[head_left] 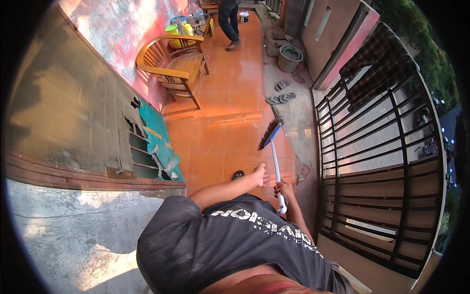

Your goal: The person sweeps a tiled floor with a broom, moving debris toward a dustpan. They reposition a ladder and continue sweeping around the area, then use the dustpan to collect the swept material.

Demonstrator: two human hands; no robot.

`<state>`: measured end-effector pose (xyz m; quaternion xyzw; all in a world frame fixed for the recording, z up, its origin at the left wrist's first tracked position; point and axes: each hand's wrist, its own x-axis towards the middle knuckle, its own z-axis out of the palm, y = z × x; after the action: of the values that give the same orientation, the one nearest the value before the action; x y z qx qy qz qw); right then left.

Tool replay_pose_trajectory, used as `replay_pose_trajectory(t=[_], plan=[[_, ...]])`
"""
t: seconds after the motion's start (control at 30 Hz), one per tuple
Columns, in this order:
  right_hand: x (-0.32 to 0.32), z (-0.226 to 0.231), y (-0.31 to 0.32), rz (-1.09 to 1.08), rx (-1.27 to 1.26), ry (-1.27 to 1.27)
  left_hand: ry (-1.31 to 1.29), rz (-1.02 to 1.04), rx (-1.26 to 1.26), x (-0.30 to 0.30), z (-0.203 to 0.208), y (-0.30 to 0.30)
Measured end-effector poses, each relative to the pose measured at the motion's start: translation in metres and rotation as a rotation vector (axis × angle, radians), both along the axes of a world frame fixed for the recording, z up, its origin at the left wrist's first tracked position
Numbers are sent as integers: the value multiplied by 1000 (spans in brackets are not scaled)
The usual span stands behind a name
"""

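Observation:
My right hand [284, 189] is wrapped round the pale handle of a broom [275, 161], close to its white end. The broom stretches away from me, and its blue head with black bristles [268, 134] is at the far end, over the border between the orange tiles and the grey concrete strip. Whether the bristles touch the floor, I cannot tell. Just left of the handle, my left hand [261, 175] is held out with fingers apart and nothing in it.
A wooden armchair [181, 66] stands by the wall at left. Sandals [281, 98] and a grey bucket [290, 59] rest on the concrete strip. A black barred gate [377, 132] lines the right. Farther off, a person [228, 22] stands on the orange tiles [215, 127].

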<state>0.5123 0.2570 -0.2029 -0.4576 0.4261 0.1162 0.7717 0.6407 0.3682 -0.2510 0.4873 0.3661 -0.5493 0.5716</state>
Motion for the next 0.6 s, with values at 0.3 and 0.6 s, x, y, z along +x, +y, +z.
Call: replay_pose_trajectory(t=[0.3,0.6], plan=[[124,-47,-23,374,-389,15,-7,30,-870,105,110,46],[127,-59,-111,460,-410,151,-983,-328,-1691,151,397,3]])
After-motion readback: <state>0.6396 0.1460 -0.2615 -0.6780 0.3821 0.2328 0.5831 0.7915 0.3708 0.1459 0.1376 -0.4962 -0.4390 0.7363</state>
